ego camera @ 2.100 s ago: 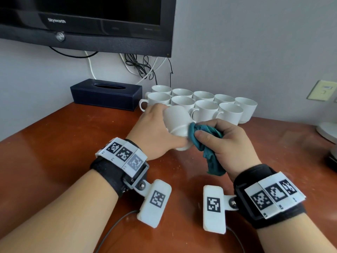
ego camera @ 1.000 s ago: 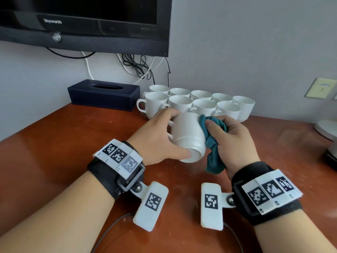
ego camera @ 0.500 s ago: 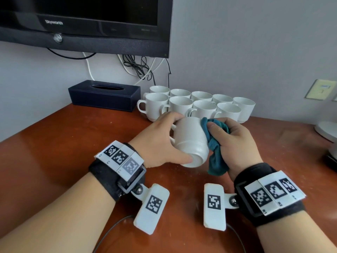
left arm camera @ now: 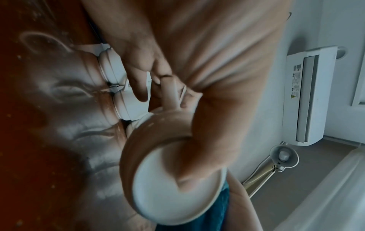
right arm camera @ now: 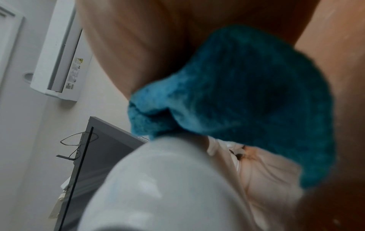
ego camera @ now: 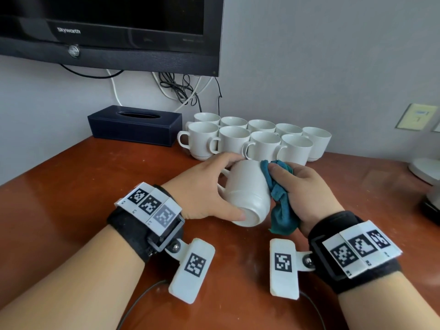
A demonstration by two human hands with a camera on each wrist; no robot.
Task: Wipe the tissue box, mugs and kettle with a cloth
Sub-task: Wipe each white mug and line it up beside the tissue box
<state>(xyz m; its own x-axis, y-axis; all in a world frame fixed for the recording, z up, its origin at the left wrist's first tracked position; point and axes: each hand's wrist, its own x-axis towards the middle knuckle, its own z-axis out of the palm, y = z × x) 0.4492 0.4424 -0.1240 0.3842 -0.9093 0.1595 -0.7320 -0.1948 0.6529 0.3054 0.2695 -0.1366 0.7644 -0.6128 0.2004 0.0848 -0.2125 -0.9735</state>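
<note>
A plain white mug (ego camera: 247, 194) is held tipped on its side above the counter (ego camera: 71, 186), base toward the camera. It is clasped by the left hand (ego camera: 202, 189), thumb across the foot. A bunched teal cloth (ego camera: 279, 198) is pinched by the right hand (ego camera: 307, 189) and pressed against the mug's side. An air conditioner (left arm camera: 308, 96), unseen from the head view, is shown by the left wrist view. Nine white mugs (ego camera: 262, 139) and a dark tissue box (ego camera: 133, 125) are set by the grey wall.
</note>
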